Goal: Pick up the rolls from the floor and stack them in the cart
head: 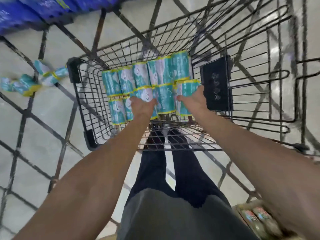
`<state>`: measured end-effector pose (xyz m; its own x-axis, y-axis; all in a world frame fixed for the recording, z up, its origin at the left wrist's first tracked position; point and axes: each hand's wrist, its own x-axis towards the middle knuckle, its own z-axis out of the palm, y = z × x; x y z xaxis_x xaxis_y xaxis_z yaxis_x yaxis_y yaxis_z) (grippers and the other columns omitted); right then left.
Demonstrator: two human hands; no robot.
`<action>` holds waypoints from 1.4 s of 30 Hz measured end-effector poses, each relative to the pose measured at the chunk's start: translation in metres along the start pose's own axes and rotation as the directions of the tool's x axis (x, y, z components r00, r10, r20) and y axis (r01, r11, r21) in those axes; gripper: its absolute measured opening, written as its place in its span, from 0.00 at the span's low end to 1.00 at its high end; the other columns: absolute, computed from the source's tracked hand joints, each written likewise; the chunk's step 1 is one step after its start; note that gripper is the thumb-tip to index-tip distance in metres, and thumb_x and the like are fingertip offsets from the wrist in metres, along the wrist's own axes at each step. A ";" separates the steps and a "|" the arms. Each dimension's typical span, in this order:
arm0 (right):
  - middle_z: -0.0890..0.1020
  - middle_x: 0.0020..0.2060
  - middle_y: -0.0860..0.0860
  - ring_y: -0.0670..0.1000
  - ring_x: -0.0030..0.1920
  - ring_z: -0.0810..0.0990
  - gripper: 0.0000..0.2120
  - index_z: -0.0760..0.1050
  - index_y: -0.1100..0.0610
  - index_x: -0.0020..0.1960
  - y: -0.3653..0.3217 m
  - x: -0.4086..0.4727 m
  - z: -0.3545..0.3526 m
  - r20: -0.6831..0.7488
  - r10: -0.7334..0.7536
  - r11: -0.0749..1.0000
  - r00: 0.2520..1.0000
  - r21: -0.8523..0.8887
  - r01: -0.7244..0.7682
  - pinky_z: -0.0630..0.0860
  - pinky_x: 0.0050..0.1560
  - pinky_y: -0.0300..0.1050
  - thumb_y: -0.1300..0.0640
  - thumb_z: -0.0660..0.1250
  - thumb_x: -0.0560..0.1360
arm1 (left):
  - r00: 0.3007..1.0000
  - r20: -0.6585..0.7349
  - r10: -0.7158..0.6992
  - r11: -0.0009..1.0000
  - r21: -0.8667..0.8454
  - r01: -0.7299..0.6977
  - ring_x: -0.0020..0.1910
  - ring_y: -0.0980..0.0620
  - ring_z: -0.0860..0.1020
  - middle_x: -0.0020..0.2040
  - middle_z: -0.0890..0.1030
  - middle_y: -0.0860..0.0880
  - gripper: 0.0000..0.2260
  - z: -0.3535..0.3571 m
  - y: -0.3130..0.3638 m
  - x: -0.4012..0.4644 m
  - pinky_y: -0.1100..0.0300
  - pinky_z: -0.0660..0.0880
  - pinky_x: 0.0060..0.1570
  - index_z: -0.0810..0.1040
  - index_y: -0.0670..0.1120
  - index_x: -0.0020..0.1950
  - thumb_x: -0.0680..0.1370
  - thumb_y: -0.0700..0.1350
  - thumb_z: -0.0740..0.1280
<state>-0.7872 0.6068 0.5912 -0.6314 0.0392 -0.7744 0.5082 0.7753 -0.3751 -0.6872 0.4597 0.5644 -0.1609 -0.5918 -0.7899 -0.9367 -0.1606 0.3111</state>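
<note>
Pale tiled floor (39,144) around wire cart (86,108); left hand (142,106), right hand (194,99) gripping rolls (162,73) inside, rim unobstructed.

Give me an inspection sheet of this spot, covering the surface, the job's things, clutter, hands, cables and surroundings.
Surface: pale glossy tiled floor, crossed by dark lines.
Job's things: black wire shopping cart holds teal-and-white wrapped rolls with yellow ends, laid in two rows on its bottom; more teal wrapped rolls on the floor to the cart's left.
Clutter: black flat panel against the cart's right wall.
Hands: left hand rests on a near-row roll; right hand grips a roll at the right end.
Cables: nothing seen.
Surroundings: blue packs top left; colourful packs bottom right, blurred.
</note>
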 end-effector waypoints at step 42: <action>0.76 0.63 0.60 0.64 0.64 0.74 0.26 0.69 0.56 0.72 -0.158 -0.295 0.193 0.581 -0.755 -0.130 0.302 -0.585 0.800 0.74 0.61 0.58 0.44 0.63 0.79 | 0.869 -0.442 0.224 0.967 0.212 -0.142 0.63 0.36 0.72 0.64 0.71 0.40 0.25 -0.365 -0.195 -0.122 0.42 0.74 0.59 0.66 0.43 0.71 0.80 0.56 0.65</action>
<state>-0.5678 0.3515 0.7810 -0.2342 -0.9403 -0.2468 -0.9144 0.2993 -0.2725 -0.3711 0.2750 0.7933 -0.2125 -0.8991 -0.3827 -0.9489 0.0964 0.3004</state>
